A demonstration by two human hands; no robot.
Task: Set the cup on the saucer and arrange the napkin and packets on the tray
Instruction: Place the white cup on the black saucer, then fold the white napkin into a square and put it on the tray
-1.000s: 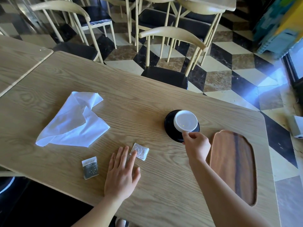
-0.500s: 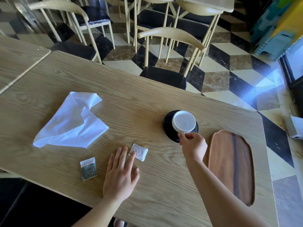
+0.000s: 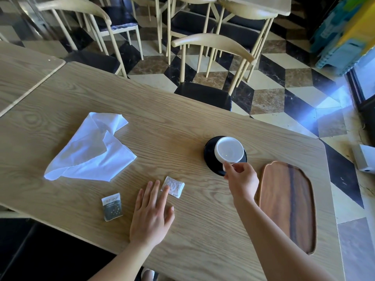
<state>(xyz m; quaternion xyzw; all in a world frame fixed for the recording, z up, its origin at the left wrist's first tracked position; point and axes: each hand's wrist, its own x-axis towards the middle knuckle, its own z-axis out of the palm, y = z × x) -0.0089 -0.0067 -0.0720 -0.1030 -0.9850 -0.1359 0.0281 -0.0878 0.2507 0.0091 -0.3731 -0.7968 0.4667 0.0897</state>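
Cup [image 3: 229, 150] on saucer [image 3: 211, 161], handle pinched by right hand [image 3: 241, 179]; tray [image 3: 288, 207], long axis 12-to-6, lies at 3 o'clock; left hand [image 3: 151, 216] flat, empty.

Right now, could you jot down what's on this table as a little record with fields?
cup: white cup, on the black saucer
right hand: right hand, grip on the cup's handle
left hand: left hand, flat on the table, fingertip touching the white packet
dark packet: dark packet, left of that hand
napkin: white napkin, crumpled, far left
tray: wooden tray, nothing on it
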